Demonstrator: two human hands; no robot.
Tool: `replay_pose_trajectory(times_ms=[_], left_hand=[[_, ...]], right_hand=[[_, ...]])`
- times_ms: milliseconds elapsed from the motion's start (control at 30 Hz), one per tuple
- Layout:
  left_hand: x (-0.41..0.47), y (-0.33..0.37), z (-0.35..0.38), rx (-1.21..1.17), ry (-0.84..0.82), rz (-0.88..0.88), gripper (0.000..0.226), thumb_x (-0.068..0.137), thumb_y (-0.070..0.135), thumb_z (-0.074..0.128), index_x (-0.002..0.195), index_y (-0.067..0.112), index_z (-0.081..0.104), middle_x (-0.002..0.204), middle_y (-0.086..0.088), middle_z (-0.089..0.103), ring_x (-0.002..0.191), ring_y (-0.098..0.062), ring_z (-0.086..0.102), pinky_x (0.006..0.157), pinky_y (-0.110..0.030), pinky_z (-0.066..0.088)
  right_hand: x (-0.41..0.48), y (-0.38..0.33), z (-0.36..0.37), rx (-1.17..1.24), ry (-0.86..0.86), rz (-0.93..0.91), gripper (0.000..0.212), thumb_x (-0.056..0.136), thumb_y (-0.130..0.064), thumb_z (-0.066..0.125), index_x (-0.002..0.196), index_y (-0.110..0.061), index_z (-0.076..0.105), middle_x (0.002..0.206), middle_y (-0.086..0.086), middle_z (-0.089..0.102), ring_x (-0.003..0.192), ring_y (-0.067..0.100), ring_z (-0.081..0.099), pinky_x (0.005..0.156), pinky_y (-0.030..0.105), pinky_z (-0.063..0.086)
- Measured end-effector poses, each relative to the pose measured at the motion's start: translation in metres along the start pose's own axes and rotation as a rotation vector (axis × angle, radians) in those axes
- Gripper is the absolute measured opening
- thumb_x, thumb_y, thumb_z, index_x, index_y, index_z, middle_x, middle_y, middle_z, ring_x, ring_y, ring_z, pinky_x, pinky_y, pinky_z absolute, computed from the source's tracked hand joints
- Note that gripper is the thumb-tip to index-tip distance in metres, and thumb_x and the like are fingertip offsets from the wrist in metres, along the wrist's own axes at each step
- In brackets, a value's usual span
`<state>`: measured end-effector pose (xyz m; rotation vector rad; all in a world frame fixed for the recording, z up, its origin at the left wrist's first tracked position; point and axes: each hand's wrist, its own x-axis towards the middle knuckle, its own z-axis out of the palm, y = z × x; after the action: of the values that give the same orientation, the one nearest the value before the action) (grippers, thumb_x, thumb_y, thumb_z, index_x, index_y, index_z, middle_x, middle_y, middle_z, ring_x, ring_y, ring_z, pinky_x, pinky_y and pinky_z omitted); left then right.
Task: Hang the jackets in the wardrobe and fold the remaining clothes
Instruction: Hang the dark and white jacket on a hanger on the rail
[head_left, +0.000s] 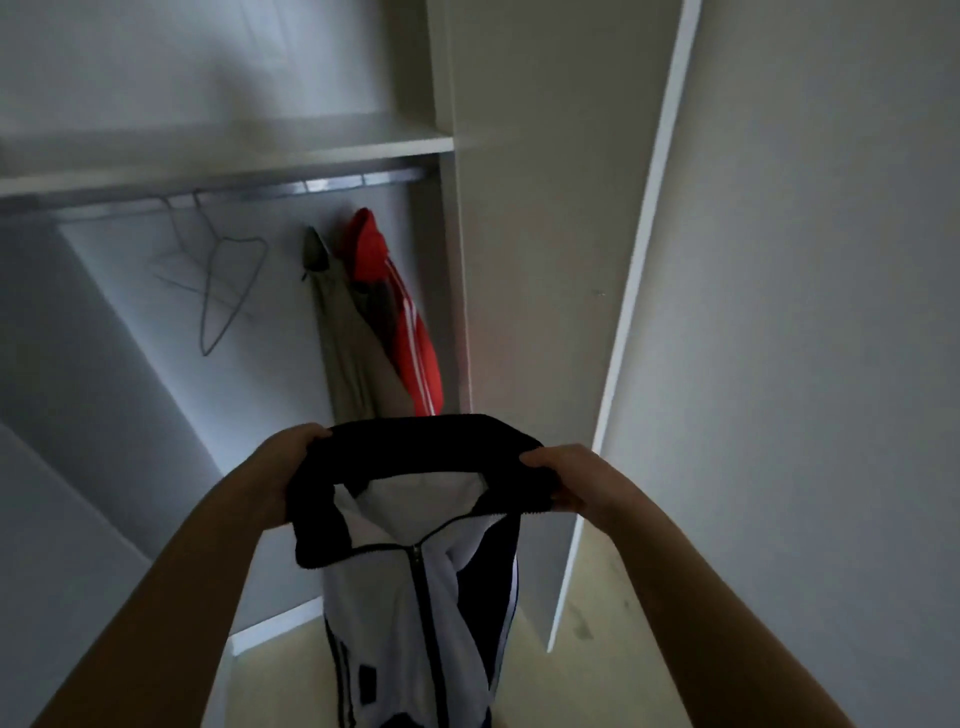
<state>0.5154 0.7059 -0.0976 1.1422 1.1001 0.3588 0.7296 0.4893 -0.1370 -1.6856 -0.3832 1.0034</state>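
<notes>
Just in front of the open white wardrobe (519, 218), the white zip-up jacket with a black collar (384, 577) hangs in the air. The left hand (288, 460) grips one end of that collar and the right hand (574, 480) the other, so the hands are apart with the collar stretched between them. Inside, under a white shelf (311, 148), a metal rail (332, 185) carries bare grey wire hangers (228, 280) and, at its right end, a beige jacket (345, 358) touching a red jacket with white stripes (415, 338).
</notes>
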Motion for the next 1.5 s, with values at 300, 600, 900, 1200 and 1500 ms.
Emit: replay_pose_trajectory(times_ms=[300,600,900,1200,1500], left_hand=[[0.064,0.047,-0.096,-0.283,0.087,0.125,0.028,0.092,0.031,0.056,0.09,0.005,0.067,0.063,-0.007,0.067,0.049,-0.017,0.063,0.043,-0.023,0.05],[0.173,0.111,-0.206,-0.275,0.025,0.05,0.035,0.094,0.033,0.053,0.07,0.008,0.057,0.059,-0.007,0.055,0.043,-0.018,0.054,0.042,-0.02,0.045],[0.249,0.143,-0.275,-0.247,-0.02,0.022,0.033,0.094,0.033,0.054,0.084,0.004,0.066,0.067,-0.009,0.068,0.053,-0.019,0.064,0.046,-0.022,0.049],[0.278,0.122,-0.304,-0.287,0.082,0.03,0.029,0.095,0.03,0.053,0.091,0.005,0.067,0.068,-0.008,0.071,0.06,-0.021,0.066,0.055,-0.028,0.048],[0.279,0.114,-0.32,-0.321,0.086,0.002,0.03,0.094,0.028,0.054,0.085,0.003,0.068,0.069,-0.011,0.07,0.055,-0.021,0.066,0.05,-0.025,0.048]], right_hand=[[0.144,-0.074,0.127,-0.515,-0.197,0.057,0.013,0.089,-0.02,0.059,0.084,-0.008,0.06,0.069,0.003,0.063,0.052,0.01,0.059,0.047,0.016,0.046],[0.281,-0.166,0.304,-0.62,-0.141,-0.259,0.014,0.088,-0.01,0.053,0.074,-0.011,0.056,0.067,0.009,0.05,0.057,0.017,0.047,0.051,0.023,0.035],[0.355,-0.221,0.415,-0.27,-0.185,-0.176,0.026,0.096,-0.008,0.054,0.115,0.009,0.059,0.097,0.017,0.061,0.062,0.013,0.059,0.055,0.02,0.046],[0.375,-0.217,0.482,-0.113,-0.279,0.003,0.057,0.098,-0.014,0.049,0.149,-0.011,0.025,0.148,0.013,0.041,0.135,0.025,0.04,0.093,0.036,0.034],[0.395,-0.219,0.521,0.034,-0.291,0.04,0.071,0.095,-0.012,0.056,0.153,-0.013,0.015,0.151,0.015,0.034,0.137,0.025,0.035,0.109,0.042,0.027]])
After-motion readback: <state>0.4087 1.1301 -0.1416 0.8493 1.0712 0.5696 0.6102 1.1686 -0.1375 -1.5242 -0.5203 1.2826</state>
